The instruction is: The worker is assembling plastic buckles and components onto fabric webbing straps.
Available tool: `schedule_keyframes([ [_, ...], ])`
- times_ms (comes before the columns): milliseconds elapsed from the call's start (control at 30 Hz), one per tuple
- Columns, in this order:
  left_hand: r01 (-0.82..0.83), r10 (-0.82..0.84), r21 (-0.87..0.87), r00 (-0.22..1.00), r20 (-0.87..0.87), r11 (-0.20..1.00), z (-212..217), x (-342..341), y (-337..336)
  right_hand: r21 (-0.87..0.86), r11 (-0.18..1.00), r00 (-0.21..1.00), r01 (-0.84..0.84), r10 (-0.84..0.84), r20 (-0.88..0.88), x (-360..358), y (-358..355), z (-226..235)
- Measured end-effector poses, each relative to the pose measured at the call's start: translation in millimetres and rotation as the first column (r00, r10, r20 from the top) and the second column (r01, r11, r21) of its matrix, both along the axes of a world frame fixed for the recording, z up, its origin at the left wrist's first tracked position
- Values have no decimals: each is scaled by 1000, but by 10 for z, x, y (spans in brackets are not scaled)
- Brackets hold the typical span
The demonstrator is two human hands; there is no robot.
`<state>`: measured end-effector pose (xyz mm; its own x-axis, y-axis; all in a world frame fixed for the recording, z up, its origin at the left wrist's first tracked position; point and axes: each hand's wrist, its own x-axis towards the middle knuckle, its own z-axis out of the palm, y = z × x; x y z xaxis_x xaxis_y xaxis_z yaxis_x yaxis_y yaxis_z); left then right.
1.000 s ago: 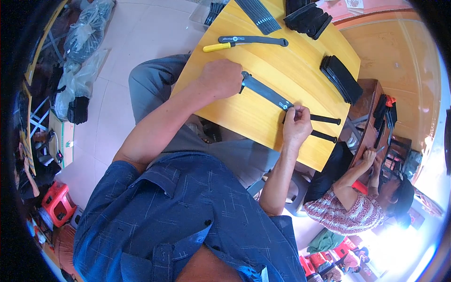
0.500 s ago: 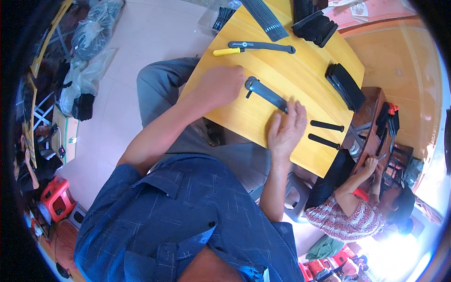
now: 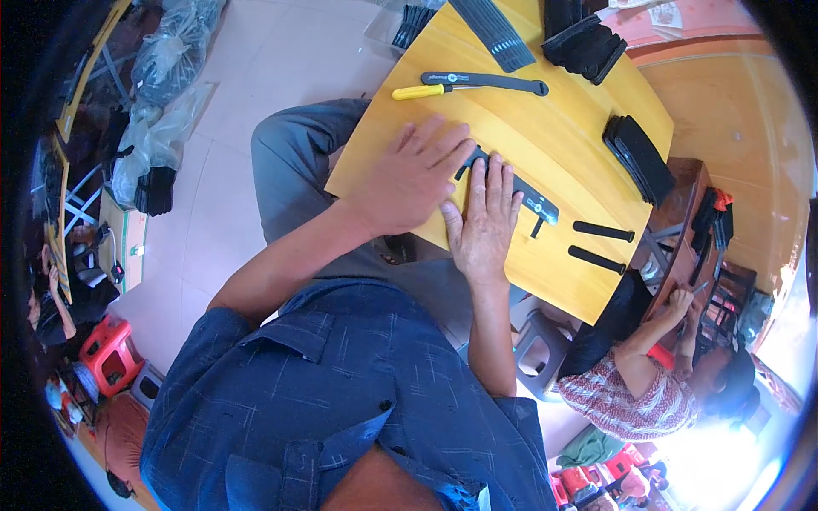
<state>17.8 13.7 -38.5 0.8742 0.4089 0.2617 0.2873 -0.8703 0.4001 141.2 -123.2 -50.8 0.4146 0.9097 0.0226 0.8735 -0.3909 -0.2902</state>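
Note:
A dark strap [image 3: 538, 204] with a printed end lies across the yellow wooden table, with a short black tab sticking out near each end. My right hand [image 3: 487, 211] lies flat on its middle, fingers stretched out, hiding part of it. My left hand [image 3: 407, 180] is open beside it, its fingers spread and their tips by the strap's upper left end. Above them rests another dark strap [image 3: 494, 82] with a hole at one end. Against it lies a thin tool with a yellow handle [image 3: 419, 92]. Two short black straps [image 3: 603, 231] lie to the right.
On the table [image 3: 562, 294] are a stack of black straps [image 3: 637, 160] at the right, a fanned row of dark strips [image 3: 492, 36] and a black pile [image 3: 584, 49] at the far side. A co-worker [image 3: 630, 387] works at a brown table on the right. Plastic bags [image 3: 170, 60] stand at left.
The strap has been turned or shifted, so its printed end and second tab now show. My left hand has opened from a closed shape, and my right has moved left onto the strap's middle.

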Motion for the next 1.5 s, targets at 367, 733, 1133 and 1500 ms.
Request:
schedule_keyframes([
  [367,83,-90,-73,990,-107,994,-240,27,42,-31,999,1000,10,-9,15,122,-194,-15],
  [733,67,-69,-20,983,-168,998,-154,10,3,-75,931,929,357,-345,133,287,-726,-106],
  [1133,107,-95,56,976,-197,993,-187,-13,30,171,969,979,178,-191,68,102,-440,34],
  [1500,105,-79,90,964,-253,990,-203,15,36,72,974,971,217,-222,85,103,-418,-161],
])
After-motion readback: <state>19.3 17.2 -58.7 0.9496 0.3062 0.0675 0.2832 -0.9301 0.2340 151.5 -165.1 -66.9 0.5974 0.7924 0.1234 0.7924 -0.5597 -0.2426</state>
